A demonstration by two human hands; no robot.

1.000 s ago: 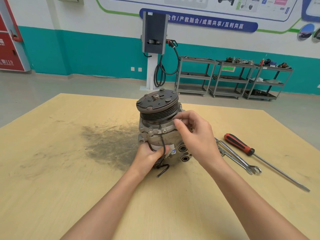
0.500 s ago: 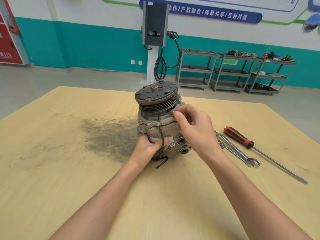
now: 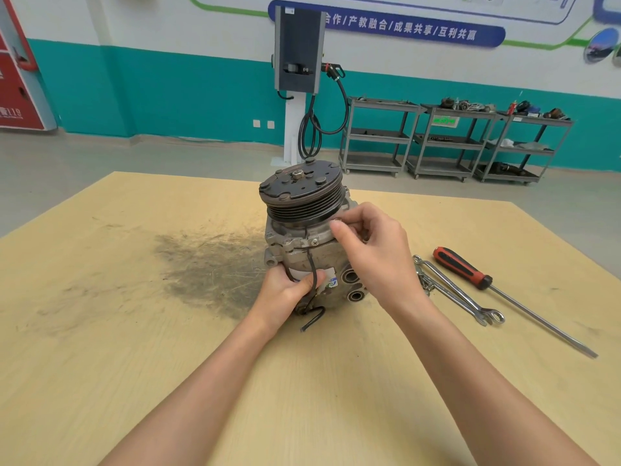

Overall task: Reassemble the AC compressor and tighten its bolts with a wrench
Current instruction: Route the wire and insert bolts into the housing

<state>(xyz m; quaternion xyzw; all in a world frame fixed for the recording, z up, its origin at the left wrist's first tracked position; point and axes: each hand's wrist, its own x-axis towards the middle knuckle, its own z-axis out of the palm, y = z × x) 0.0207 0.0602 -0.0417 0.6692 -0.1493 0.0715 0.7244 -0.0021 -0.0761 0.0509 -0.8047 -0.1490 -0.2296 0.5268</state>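
Steadying one compressor (image 3: 312,250), left hand (image 3: 285,290) fingers wrapped round it, right hand (image 3: 373,257) fingers pinching a bolt (image 3: 337,220), two wrenches (image 3: 453,290).

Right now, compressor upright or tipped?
Upright: the compressor stands on end on the table, pulley on top.

Pale matt wood tabletop (image 3: 100,331), grimy with a dark smudge (image 3: 208,267). Dull cast-metal compressor (image 3: 312,253), dark ribbed pulley (image 3: 302,193) (worn, slightly rusty). Shiny steel wrenches (image 3: 453,290). Glossy red-and-black plastic handle on screwdriver (image 3: 463,269).
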